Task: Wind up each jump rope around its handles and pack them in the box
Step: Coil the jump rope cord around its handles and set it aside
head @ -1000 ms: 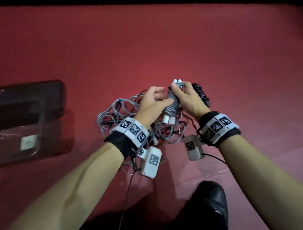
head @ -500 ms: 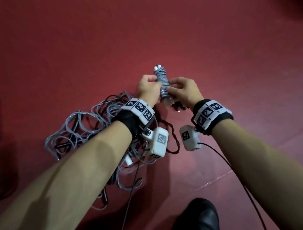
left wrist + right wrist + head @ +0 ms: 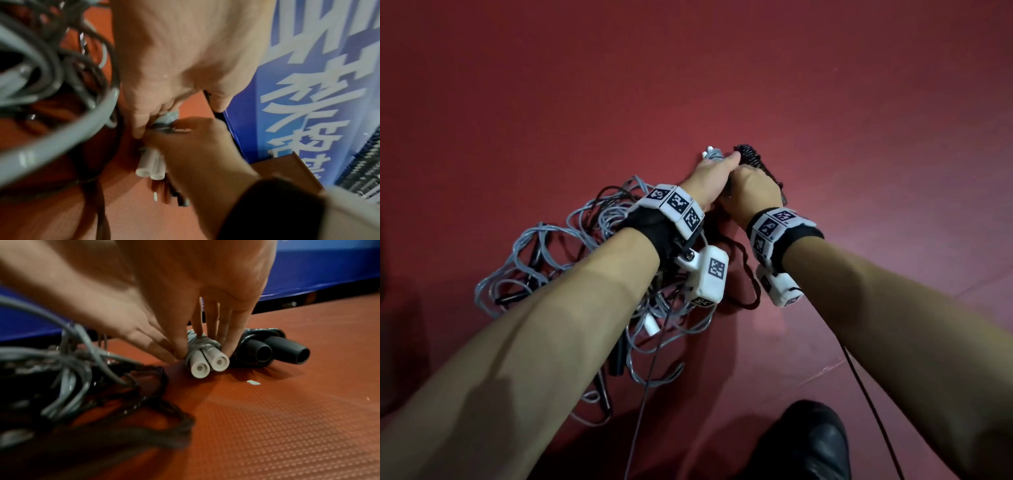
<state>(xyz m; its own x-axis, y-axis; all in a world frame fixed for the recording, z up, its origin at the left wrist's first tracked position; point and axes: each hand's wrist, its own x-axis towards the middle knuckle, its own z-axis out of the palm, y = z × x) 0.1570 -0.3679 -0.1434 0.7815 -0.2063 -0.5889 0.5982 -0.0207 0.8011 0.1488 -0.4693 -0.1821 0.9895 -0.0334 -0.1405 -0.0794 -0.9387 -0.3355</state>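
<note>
right wrist view: both hands' grip clamps grey wound rope (image 3: 202, 346) touching black bundle (image 3: 267, 350) on mat (image 3: 287, 418).

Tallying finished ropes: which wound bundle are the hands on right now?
The grey bundle with white handles; the black-handled bundle lies untouched beside it.

Place: gym or sports hall
Floor: red textured rubber mat (image 3: 287, 418)
Wall: blue padded banner with white lettering (image 3: 308, 81)
</note>
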